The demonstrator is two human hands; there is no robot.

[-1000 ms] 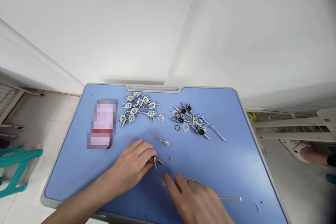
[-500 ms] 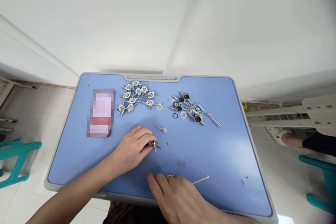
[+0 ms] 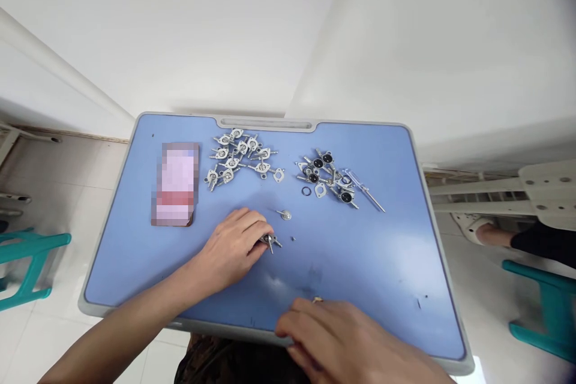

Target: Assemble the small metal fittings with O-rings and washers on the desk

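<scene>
My left hand [image 3: 237,246] is closed on a small metal valve [image 3: 269,240], pinching it near the middle of the blue table; its lever and a stub point toward me. Just beyond lies a loose round metal piece with a thin stem [image 3: 285,215], and a tiny screw-like part [image 3: 293,238] is to its lower right. At the table's front edge, my right hand [image 3: 333,336] is curled with its fingers bent inward, and whatever they hold is hidden.
Several metal valves [image 3: 242,147] are heaped at back left. More, with black round faces [image 3: 318,163], sit right of them beside a flat plate [image 3: 320,190], a black ring [image 3: 306,191] and a clear-handled screwdriver [image 3: 366,189]. A phone [image 3: 177,183] lies at left.
My right hand has drawn toward the front edge and curled its fingers; the metal rod seen beside it is out of sight. My left hand keeps hold of the valve. The view has shifted slightly.
</scene>
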